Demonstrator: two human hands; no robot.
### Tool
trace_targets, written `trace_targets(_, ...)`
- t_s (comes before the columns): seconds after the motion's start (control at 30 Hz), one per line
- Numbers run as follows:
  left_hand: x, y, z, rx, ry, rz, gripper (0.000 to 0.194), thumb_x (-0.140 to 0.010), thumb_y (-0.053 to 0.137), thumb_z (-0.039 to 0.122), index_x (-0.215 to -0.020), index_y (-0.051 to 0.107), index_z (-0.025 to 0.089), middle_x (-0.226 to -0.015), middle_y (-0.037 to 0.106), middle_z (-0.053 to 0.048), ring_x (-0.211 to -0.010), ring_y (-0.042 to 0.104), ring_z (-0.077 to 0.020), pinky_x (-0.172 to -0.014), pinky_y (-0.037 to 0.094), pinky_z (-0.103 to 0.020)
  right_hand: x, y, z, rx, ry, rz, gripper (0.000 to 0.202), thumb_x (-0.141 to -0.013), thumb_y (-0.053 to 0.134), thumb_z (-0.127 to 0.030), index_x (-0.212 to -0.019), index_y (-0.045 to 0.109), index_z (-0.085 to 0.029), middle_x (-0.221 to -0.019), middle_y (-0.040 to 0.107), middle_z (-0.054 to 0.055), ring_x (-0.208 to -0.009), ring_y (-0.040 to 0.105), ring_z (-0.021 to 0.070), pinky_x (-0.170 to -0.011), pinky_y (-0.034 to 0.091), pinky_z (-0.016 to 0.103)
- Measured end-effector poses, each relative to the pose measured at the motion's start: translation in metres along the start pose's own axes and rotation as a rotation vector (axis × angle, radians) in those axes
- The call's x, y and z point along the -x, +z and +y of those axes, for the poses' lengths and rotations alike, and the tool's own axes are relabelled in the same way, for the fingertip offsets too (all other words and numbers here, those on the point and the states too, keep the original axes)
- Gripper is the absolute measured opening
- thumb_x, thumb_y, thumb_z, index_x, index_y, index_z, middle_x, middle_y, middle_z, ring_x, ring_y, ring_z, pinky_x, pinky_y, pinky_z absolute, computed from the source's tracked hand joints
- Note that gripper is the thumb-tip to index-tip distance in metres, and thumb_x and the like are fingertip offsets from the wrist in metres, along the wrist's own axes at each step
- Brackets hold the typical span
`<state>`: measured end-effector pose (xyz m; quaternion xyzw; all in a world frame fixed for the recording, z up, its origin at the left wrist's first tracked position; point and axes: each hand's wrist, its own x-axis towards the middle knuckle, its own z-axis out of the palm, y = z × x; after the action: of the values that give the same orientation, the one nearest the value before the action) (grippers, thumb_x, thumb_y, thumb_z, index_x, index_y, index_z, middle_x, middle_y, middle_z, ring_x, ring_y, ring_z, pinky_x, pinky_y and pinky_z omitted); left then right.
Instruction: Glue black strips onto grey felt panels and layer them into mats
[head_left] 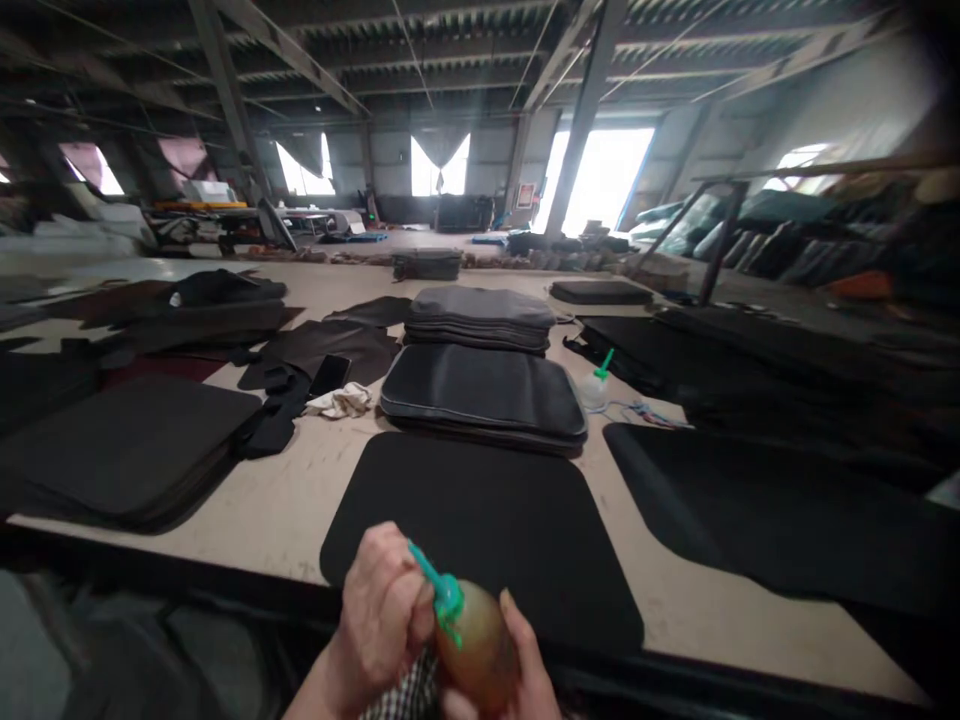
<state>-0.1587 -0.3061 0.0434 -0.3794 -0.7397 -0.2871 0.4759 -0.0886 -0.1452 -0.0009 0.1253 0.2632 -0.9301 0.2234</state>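
A squeeze bottle (480, 640) with a green nozzle and amber-brown contents is held over the table's front edge. My right hand (531, 665) wraps round its body from the right. Beside the nozzle, my left hand (382, 605) is closed with fingers curled; what they hold, if anything, is hidden. Just beyond both hands a black sheet (480, 520) with rounded corners lies flat. Behind it is a stack of dark padded panels (480, 395) with light edge stitching, and farther back a second stack of grey panels (480, 310).
To the left lie a pile of dark sheets (135, 440), a crumpled cloth (342, 401) and a phone (330, 375). On the right stand another green-nozzled bottle (596, 388) and a large black sheet (772, 510). The pale table (292, 530) has a dark front edge.
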Motion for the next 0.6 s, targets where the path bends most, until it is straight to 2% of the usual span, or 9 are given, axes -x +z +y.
trace_targets(0.1,0.007,-0.004,-0.016,-0.13,-0.125,-0.009,0.012,-0.093,0.054,0.007,-0.094,0.056,0.019,-0.085,0.065,-0.006,-0.084,0.063,-0.0191,-0.086,0.056,-0.041,-0.002,-0.005,0.006,-0.202,0.042,0.06,0.053,-0.079,0.08,-0.062,-0.099,0.07,-0.013,-0.081,0.064,0.008,-0.05,0.042,0.0087,-0.04,0.031,0.016)
trace_targets(0.2,0.012,-0.009,-0.029,-0.135,-0.431,0.036,0.012,-0.098,0.051,0.011,-0.094,0.06,0.018,-0.089,0.066,-0.006,-0.09,0.063,-0.0187,-0.087,0.053,-0.036,0.0,-0.007,0.007,-0.338,0.04,0.095,0.05,-0.086,0.077,-0.052,-0.111,0.069,-0.009,-0.09,0.066,0.013,-0.055,0.044,0.0089,-0.043,0.03,0.015)
trace_targets(0.33,0.012,-0.013,-0.025,0.219,-0.884,-0.024,0.025,-0.104,0.047,0.025,-0.115,0.068,0.02,-0.115,0.07,-0.009,-0.103,0.067,-0.0182,-0.091,0.054,-0.033,0.002,-0.005,0.005,-0.36,0.077,0.072,0.05,-0.089,0.074,-0.05,-0.114,0.067,-0.008,-0.089,0.065,0.014,-0.056,0.045,0.0096,-0.043,0.03,0.014)
trace_targets(0.43,0.01,-0.013,-0.013,0.512,-1.067,-0.043,0.035,-0.1,0.056,0.03,-0.134,0.062,0.024,-0.133,0.068,-0.01,-0.107,0.069,-0.0187,-0.089,0.056,-0.031,0.002,-0.004,0.005,-0.335,0.072,0.074,0.053,-0.087,0.077,-0.051,-0.115,0.066,-0.008,-0.09,0.066,0.013,-0.057,0.046,0.0098,-0.043,0.03,0.014)
trace_targets(0.5,0.009,-0.013,-0.006,0.617,-1.135,-0.041,0.041,-0.098,0.062,0.032,-0.137,0.061,0.023,-0.132,0.07,-0.011,-0.095,0.071,-0.0168,-0.081,0.057,-0.029,0.001,-0.003,0.005,-0.291,0.039,0.097,0.056,-0.086,0.078,-0.054,-0.117,0.065,-0.009,-0.092,0.066,0.013,-0.057,0.047,0.01,-0.044,0.031,0.014)
trace_targets(0.6,0.008,-0.012,-0.001,0.664,-1.227,-0.066,0.035,-0.095,0.065,0.036,-0.124,0.069,0.018,-0.108,0.077,-0.009,-0.064,0.063,-0.0098,-0.063,0.054,-0.024,0.003,-0.002,0.008,-0.187,-0.069,0.145,0.052,-0.088,0.076,-0.057,-0.114,0.065,-0.014,-0.097,0.067,0.012,-0.063,0.053,0.0128,-0.05,0.04,0.018)
